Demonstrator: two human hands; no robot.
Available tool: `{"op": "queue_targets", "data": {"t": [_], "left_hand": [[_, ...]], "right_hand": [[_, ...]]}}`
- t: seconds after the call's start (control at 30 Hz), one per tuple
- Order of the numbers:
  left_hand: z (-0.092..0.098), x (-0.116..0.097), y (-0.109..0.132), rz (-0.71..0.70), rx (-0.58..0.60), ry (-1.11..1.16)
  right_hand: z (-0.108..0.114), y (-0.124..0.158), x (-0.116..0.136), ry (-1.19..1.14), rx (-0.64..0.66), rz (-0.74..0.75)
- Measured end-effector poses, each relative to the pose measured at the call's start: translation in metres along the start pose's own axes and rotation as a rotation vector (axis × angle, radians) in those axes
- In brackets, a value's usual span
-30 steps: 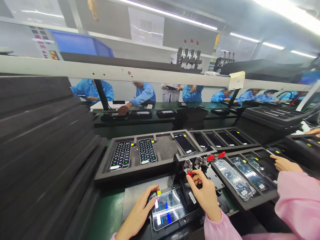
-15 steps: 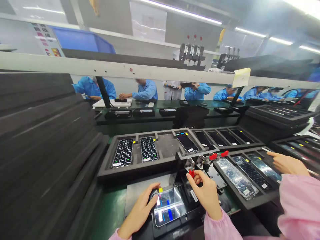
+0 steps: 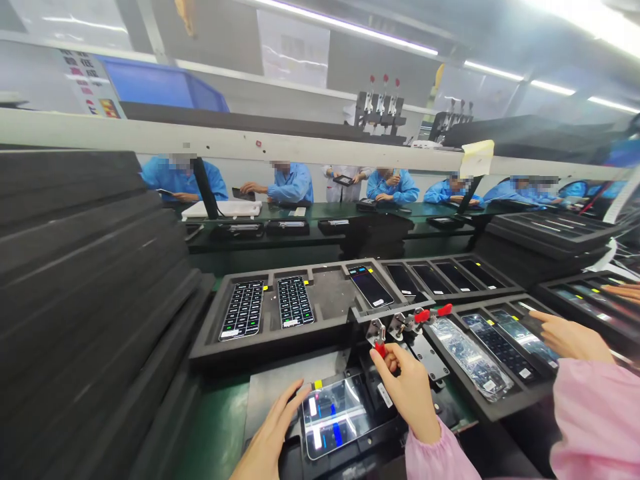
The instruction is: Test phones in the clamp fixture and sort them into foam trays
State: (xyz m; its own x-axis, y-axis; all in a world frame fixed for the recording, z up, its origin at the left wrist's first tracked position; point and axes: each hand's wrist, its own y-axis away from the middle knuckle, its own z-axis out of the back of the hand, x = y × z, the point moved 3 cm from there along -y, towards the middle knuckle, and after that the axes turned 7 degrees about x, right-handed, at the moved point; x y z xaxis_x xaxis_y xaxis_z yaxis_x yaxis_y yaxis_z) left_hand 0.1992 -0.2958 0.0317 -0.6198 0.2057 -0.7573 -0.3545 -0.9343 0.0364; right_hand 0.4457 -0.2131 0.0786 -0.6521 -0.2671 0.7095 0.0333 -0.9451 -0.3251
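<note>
A phone screen (image 3: 336, 417), lit with white and blue patches, lies in a black test fixture (image 3: 373, 440) in front of me. My left hand (image 3: 273, 430) is at the screen's left edge, fingers stretched out and holding nothing. Beside its fingertips a yellow tab (image 3: 318, 385) sticks out from the screen's upper edge. My right hand (image 3: 407, 387) is closed on the red handle (image 3: 380, 349) of a toggle clamp on the fixture. Two more red-handled toggle clamps (image 3: 423, 315) stand to its right.
Behind the fixture is a black foam tray (image 3: 240, 350) with several phone screens. Another foam tray (image 3: 487, 408) sits to the right, where a co-worker's hand (image 3: 575, 335) in a pink sleeve holds a white stick. Stacked foam trays (image 3: 90, 300) rise at left. People in blue work opposite.
My left hand has slid left and down, its thumb coming off the screen. My right hand keeps its hold on the red handle. Another hand has appeared at the far right.
</note>
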Motion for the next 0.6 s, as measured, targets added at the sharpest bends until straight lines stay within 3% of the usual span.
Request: {"op": "queue_targets", "data": {"t": [0.37,0.6], "left_hand": [[0.0035,0.0032,0.0041,-0.014,0.091,-0.068],[0.0034,0.0054,0.0051,-0.007,0.071,-0.085]], "right_hand": [[0.0010,0.0011,0.0017,0.046,0.011,-0.008],[0.0013,0.0012,0.0019,0.068,0.006,0.001]]}}
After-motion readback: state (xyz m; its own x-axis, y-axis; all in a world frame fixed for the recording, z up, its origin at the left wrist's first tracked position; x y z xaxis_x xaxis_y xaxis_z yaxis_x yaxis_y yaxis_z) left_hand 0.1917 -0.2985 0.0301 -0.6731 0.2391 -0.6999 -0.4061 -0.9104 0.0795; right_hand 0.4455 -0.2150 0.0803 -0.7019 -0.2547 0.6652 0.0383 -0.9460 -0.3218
